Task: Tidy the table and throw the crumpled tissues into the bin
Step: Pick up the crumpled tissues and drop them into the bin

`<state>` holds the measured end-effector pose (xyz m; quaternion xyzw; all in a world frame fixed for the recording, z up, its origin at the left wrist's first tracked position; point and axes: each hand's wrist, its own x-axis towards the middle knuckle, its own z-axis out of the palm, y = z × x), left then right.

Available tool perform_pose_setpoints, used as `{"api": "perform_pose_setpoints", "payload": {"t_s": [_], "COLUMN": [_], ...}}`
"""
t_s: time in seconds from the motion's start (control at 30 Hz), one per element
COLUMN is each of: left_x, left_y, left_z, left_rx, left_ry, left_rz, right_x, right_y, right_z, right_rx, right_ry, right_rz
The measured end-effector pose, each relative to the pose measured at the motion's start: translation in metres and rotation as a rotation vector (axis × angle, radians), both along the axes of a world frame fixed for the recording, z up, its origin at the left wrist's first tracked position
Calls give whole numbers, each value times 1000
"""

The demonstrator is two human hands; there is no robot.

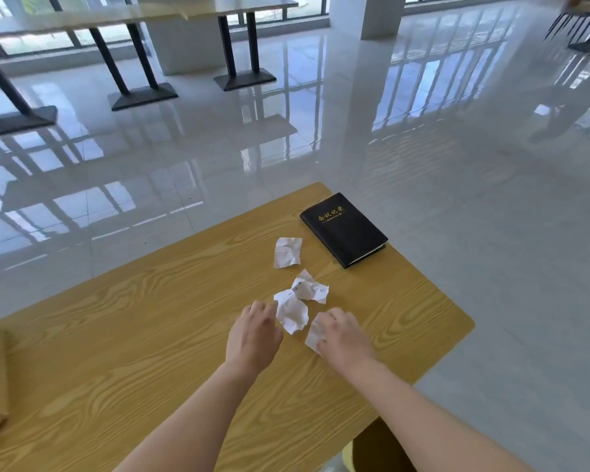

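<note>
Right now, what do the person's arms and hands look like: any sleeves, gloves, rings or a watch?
Both forearms are bare up to the bottom edge of the picture, with no sleeves in view. The left hand and the right hand wear no gloves. No watch, bracelet or ring shows on either wrist or on the fingers that can be seen. The fingertips are slightly blurred.

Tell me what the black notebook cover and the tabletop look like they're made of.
Black notebook: probably faux leather, going by its smooth, slightly glossy cover with gold stamped lettering. Tabletop: likely printed wood-grain laminate, with bold grain, an even yellow tone and rounded corners; solid wood can't be excluded.
</note>
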<state>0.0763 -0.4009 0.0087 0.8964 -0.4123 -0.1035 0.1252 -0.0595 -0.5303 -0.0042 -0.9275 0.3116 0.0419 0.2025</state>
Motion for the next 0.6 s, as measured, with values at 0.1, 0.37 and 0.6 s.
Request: {"api": "perform_pose_setpoints", "payload": {"t_s": [0.1, 0.37, 0.6], "left_x": [8, 19, 18], "left_y": [-19, -48, -41], "left_z": [-11, -40, -48], "left_rx": [-3, 125, 166], "left_ry": [9, -23, -68], "left_rz": [45, 70, 66], "right_x": [6, 5, -4], "right_y": [-10, -9, -15], "right_z": [-13, -43, -45], "right_rx": [-23, -79, -38], "right_ry": [21, 5, -57], "right_rz": [50, 137, 103]}}
